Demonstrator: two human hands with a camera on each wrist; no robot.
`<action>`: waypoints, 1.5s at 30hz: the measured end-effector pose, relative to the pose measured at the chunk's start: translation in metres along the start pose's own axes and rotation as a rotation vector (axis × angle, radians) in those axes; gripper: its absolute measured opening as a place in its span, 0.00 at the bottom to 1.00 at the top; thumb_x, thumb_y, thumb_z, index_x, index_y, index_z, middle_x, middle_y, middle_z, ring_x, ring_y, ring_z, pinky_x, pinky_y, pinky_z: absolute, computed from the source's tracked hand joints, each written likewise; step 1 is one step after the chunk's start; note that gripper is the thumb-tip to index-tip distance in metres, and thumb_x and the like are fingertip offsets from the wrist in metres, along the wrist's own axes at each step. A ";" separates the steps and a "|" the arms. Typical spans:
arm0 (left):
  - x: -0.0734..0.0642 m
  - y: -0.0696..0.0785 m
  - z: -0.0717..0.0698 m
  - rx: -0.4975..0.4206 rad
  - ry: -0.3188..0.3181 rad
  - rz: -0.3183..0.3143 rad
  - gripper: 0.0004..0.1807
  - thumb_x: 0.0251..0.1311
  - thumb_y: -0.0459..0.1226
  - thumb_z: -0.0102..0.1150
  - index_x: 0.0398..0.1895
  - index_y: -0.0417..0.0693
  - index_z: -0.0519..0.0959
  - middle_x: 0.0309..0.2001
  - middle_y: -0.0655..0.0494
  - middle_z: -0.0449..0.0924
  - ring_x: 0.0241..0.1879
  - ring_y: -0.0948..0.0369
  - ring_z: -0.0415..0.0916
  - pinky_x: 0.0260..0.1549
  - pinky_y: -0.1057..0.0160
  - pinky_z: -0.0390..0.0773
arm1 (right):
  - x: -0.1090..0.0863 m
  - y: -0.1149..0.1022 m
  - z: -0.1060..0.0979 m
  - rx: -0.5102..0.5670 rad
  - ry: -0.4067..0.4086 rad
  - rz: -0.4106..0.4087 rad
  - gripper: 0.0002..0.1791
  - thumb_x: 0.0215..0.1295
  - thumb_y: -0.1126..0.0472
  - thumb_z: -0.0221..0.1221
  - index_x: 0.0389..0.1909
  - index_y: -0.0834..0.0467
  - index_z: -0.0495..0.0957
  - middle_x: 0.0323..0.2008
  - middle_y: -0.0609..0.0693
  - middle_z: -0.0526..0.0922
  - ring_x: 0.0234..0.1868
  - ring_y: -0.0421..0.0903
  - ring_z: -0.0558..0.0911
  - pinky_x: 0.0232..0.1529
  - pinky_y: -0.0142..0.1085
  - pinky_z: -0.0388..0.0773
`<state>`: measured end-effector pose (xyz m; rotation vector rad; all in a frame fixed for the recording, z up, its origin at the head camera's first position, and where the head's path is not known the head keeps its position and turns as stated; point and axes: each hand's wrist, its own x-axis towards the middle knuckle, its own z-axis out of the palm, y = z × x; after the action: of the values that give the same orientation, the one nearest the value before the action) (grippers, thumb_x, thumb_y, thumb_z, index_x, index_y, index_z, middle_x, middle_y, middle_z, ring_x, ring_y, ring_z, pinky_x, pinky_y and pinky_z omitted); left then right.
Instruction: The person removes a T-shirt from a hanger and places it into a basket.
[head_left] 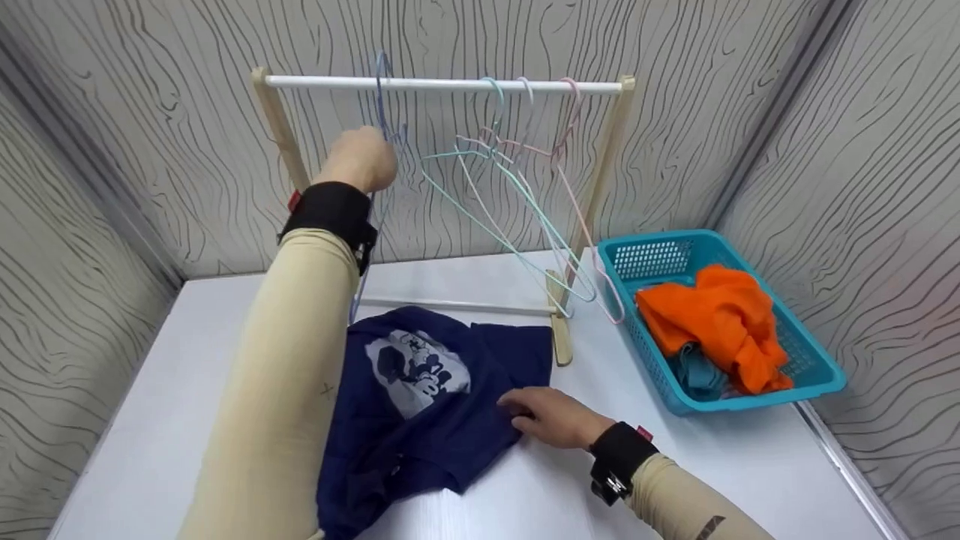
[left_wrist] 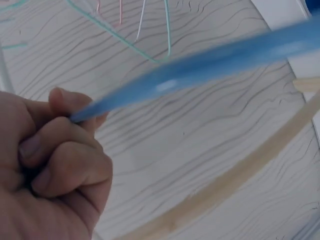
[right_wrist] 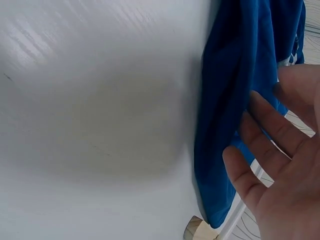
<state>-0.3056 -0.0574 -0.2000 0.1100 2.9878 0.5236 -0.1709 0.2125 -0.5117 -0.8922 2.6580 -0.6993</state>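
Left hand (head_left: 365,159) fist-gripping blue hanger (left_wrist: 200,67) at rack rail (head_left: 442,85); right hand (head_left: 553,417), fingers straight, resting on navy T-shirt (head_left: 427,397) mid-table.

Wood-grain patterned walls (head_left: 862,150) enclose a white table (head_left: 750,450).

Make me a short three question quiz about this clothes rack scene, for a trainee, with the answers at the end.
1. True or false: the left hand grips a blue hanger.
2. What does the right hand rest on? A) basket B) navy shirt C) rack
3. What colour is the top garment in the basket?

Key: 1 true. 2 B, the navy shirt. 3 orange, the orange cloth.
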 end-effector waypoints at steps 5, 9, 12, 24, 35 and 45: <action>-0.004 0.002 0.015 0.011 -0.032 0.009 0.18 0.67 0.32 0.51 0.57 0.31 0.74 0.58 0.37 0.75 0.53 0.47 0.76 0.52 0.54 0.78 | 0.006 -0.005 0.006 -0.007 -0.028 -0.004 0.18 0.71 0.60 0.54 0.59 0.57 0.74 0.50 0.51 0.80 0.53 0.47 0.78 0.56 0.44 0.74; -0.009 -0.002 0.022 -0.014 -0.074 0.057 0.20 0.75 0.40 0.41 0.53 0.34 0.78 0.61 0.38 0.74 0.62 0.45 0.71 0.61 0.50 0.71 | 0.009 -0.007 0.011 -0.023 -0.038 0.015 0.20 0.70 0.60 0.55 0.61 0.57 0.73 0.52 0.52 0.78 0.55 0.49 0.77 0.58 0.46 0.73; -0.015 -0.014 0.021 -0.038 -0.113 0.058 0.29 0.78 0.47 0.27 0.57 0.36 0.75 0.58 0.40 0.78 0.67 0.45 0.67 0.66 0.47 0.64 | 0.011 -0.009 0.012 -0.029 -0.031 0.062 0.22 0.68 0.59 0.57 0.62 0.57 0.72 0.56 0.56 0.75 0.59 0.53 0.75 0.59 0.49 0.73; -0.062 -0.137 0.072 0.010 -0.119 0.037 0.23 0.71 0.44 0.36 0.48 0.37 0.77 0.33 0.46 0.84 0.37 0.50 0.79 0.42 0.48 0.75 | 0.062 -0.036 0.005 0.047 -0.022 0.333 0.51 0.54 0.36 0.65 0.75 0.45 0.53 0.76 0.67 0.41 0.71 0.78 0.47 0.59 0.71 0.61; -0.111 -0.214 0.159 0.071 -0.172 -0.090 0.19 0.68 0.44 0.46 0.44 0.37 0.80 0.44 0.37 0.82 0.43 0.41 0.80 0.41 0.43 0.77 | 0.119 -0.099 0.061 -0.038 -0.096 0.458 0.54 0.42 0.19 0.58 0.73 0.31 0.55 0.79 0.55 0.34 0.76 0.69 0.37 0.53 0.82 0.47; -0.115 -0.208 0.171 0.087 -0.155 -0.101 0.18 0.67 0.44 0.48 0.47 0.39 0.80 0.46 0.38 0.82 0.46 0.41 0.80 0.43 0.43 0.77 | 0.124 -0.095 0.084 -0.299 0.093 0.290 0.33 0.44 0.33 0.69 0.50 0.48 0.83 0.67 0.50 0.68 0.68 0.63 0.64 0.51 0.73 0.66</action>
<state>-0.1822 -0.2058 -0.4201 0.0057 2.8468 0.3575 -0.1889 0.0390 -0.5452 -0.5276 2.9414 -0.2870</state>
